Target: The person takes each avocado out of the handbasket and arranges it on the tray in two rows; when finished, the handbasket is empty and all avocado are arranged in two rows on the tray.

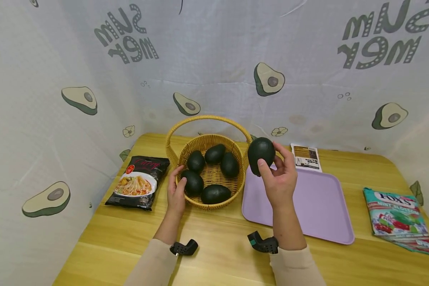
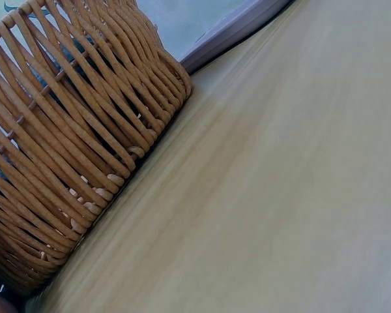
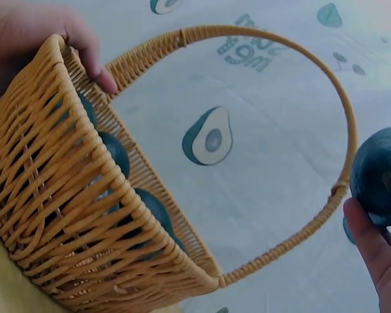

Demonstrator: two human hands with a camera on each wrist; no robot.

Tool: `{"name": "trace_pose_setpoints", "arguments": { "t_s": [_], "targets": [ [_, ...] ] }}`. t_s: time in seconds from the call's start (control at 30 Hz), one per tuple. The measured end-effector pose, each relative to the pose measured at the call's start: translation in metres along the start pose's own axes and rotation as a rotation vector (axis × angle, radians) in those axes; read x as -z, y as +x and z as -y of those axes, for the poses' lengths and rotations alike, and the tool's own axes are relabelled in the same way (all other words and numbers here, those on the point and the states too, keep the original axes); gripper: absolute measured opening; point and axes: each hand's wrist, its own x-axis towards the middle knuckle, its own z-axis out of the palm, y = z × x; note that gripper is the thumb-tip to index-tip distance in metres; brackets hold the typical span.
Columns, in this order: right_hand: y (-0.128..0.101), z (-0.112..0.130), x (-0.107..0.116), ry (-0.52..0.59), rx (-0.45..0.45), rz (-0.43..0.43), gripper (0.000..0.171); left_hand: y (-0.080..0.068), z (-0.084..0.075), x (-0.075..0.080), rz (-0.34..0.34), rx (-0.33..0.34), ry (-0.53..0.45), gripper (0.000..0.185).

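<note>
My right hand (image 1: 280, 178) holds a dark green avocado (image 1: 261, 153) between thumb and fingers, raised beside the right end of the basket handle. In the right wrist view that avocado (image 3: 381, 176) shows at the right edge. On the other side, my left hand (image 1: 176, 194) grips the left rim of a round wicker basket (image 1: 209, 206). Its fingers curl over that rim in the right wrist view. Several more avocados (image 1: 215, 194) lie inside the basket. The left wrist view shows mostly the woven wall (image 2: 72, 130), with the left hand almost wholly out of sight.
A lilac tray (image 1: 318, 202) lies right of the basket, partly under my right forearm. Behind it is a white and brown packet (image 1: 306, 156). A black noodle packet (image 1: 137, 182) lies at left, a teal FOX'S candy bag (image 1: 398, 218) at far right. A printed curtain (image 1: 214, 51) hangs behind the table.
</note>
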Motion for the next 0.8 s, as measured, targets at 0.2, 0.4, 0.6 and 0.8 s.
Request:
{"name": "trace_pose_setpoints", "arguments": {
  "t_s": [0.2, 0.4, 0.6, 0.8],
  "targets": [
    [0.004, -0.011, 0.008, -0.091, -0.090, -0.095, 0.051, 0.000, 0.000, 0.000, -0.002, 0.002, -0.012, 0.042],
    [0.007, -0.029, 0.017, -0.231, -0.279, -0.130, 0.050, 0.001, 0.000, 0.000, -0.004, 0.005, -0.012, 0.042],
    [0.006, -0.054, 0.027, -0.396, -0.438, -0.099, 0.051, 0.001, 0.001, 0.000, 0.002, 0.004, -0.008, 0.043],
    [0.002, -0.078, 0.028, -0.631, -0.467, 0.011, 0.055, 0.001, 0.002, 0.000, 0.000, -0.004, -0.013, 0.043]
  ]
}}
